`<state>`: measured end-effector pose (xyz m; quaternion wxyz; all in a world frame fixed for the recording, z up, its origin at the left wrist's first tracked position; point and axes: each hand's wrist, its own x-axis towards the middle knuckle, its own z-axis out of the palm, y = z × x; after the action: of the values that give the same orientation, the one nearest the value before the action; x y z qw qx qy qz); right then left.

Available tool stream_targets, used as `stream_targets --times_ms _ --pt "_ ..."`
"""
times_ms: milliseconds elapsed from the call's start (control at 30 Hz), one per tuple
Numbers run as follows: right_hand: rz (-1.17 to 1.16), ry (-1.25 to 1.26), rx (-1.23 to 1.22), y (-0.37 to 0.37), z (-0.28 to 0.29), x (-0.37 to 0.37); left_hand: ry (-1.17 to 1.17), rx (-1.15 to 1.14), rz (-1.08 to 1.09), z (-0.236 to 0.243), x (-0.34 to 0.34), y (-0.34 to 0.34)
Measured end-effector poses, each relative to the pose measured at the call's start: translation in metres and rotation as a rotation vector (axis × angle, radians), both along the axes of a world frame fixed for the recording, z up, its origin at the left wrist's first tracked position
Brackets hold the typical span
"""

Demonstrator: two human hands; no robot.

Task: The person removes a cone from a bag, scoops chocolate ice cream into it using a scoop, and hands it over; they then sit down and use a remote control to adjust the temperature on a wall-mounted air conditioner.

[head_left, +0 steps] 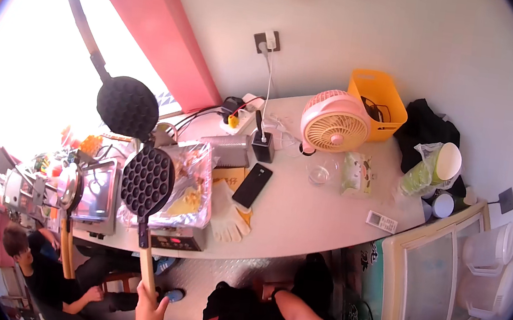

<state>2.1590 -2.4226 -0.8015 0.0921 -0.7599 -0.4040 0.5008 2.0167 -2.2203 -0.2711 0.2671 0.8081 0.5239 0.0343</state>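
My left hand grips the wooden lower handle of an open bubble waffle iron. Its lower honeycomb plate is over a foil-covered tray on the table, and its upper plate is raised toward the window. My right hand is down below the table edge, beside dark clothing and a reddish seat; its fingers are mostly hidden. A white glove and a black phone lie right of the tray.
Another waffle iron and machines stand left. A seated person is at lower left. On the table are a pink fan, yellow basket, cups, cables and a remote. A glass-topped freezer stands right.
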Motion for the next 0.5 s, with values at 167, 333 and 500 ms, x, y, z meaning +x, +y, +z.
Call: stream_targets --times_ms 167,333,500 --pt "0.21 0.205 -0.074 0.003 0.038 -0.015 -0.046 0.215 0.155 -0.023 -0.031 -0.006" --pt "0.22 0.234 -0.051 0.016 0.034 -0.011 0.014 0.349 0.126 -0.026 -0.034 -0.004" --pt "0.227 0.265 -0.054 0.019 0.025 -0.013 0.014 0.349 0.128 -0.029 -0.025 -0.001"
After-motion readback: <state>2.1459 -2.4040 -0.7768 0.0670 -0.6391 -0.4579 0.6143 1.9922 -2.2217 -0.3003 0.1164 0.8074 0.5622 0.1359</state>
